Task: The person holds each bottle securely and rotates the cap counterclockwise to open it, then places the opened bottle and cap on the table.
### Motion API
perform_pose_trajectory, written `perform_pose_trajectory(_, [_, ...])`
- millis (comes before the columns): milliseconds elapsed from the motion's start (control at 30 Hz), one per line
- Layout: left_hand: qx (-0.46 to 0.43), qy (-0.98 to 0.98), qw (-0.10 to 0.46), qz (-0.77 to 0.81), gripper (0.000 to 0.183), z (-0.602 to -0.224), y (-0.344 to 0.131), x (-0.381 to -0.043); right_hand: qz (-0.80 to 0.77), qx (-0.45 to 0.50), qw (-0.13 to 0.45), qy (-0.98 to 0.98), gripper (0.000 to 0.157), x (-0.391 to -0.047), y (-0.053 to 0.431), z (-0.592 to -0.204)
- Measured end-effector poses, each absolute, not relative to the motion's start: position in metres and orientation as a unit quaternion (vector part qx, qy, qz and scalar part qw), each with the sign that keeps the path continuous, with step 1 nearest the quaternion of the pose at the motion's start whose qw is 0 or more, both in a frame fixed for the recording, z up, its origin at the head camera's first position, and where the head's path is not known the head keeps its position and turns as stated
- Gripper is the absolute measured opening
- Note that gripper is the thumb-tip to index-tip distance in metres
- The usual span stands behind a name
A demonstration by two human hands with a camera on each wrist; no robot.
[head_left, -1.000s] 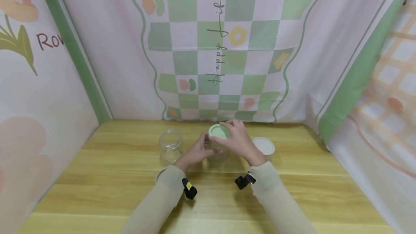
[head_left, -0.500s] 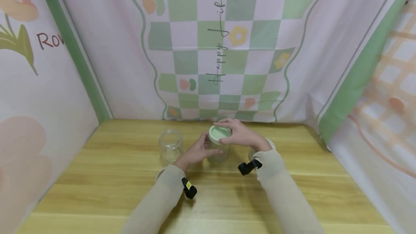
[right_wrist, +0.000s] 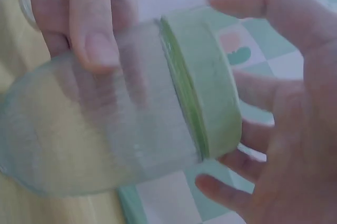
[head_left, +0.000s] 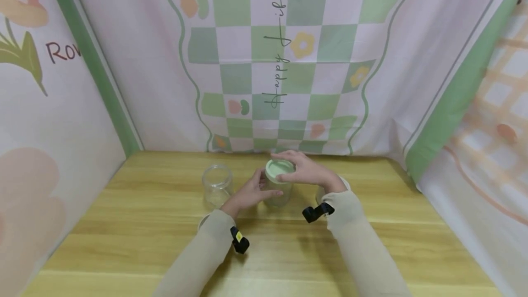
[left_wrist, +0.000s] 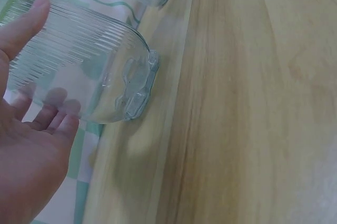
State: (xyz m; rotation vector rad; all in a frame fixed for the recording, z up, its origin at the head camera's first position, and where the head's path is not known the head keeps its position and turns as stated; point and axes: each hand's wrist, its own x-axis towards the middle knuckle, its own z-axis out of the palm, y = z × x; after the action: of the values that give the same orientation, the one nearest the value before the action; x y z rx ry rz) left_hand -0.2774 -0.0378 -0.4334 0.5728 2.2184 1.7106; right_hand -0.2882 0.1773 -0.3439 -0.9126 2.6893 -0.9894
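A clear ribbed glass jar (head_left: 279,196) is at the middle of the table, its base at or close to the wood. Its pale green lid (head_left: 279,171) sits over the mouth. My left hand (head_left: 249,195) holds the jar's body from the left, thumb on the near side and fingers on the far side; the left wrist view shows the jar's embossed base (left_wrist: 139,87). Around the lid, my right hand (head_left: 307,171) is spread with bent fingers. In the right wrist view small gaps show between the lid (right_wrist: 202,84) and some fingertips, including the thumb's.
An uncovered glass jar (head_left: 217,187) stands on the left of the table. A white-rimmed round thing (head_left: 203,220) is partly hidden by the left sleeve. Behind the right wrist is another white-topped jar (head_left: 319,195), mostly covered. A patterned curtain (head_left: 268,58) hangs behind the table.
My right hand has turned about the lid, its wrist moving right and up in the head view and now covering much of the white-topped jar. The left hand and held jar stay nearly still.
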Motion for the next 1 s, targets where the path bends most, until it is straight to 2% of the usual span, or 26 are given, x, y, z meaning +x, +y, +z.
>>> perform_pose_trajectory(267, [0.195,0.764,0.141,0.598,0.086,-0.434,-0.038,-0.277,-0.354,-0.242,-0.026,0.903,0.061,-0.277,0.16,-0.351])
perform_pose_trajectory(567, [0.179,0.773,0.146,0.59,0.095,-0.434,-0.038,-0.276,-0.198,-0.155,-0.138,0.958,0.071,-0.261,0.139,-0.349])
perform_pose_trajectory(767, [0.183,0.769,0.144,0.595,0.089,-0.436,-0.038,-0.276,-0.171,-0.145,-0.154,0.962,0.074,-0.257,0.135,-0.35])
perform_pose_trajectory(867, [0.182,0.77,0.144,0.595,0.083,-0.435,-0.038,-0.275,-0.171,-0.148,-0.15,0.963,0.076,-0.256,0.135,-0.351])
perform_pose_trajectory(1000, [0.174,0.774,0.147,0.592,0.083,-0.433,-0.037,-0.275,-0.176,-0.154,-0.144,0.962,0.076,-0.255,0.135,-0.354])
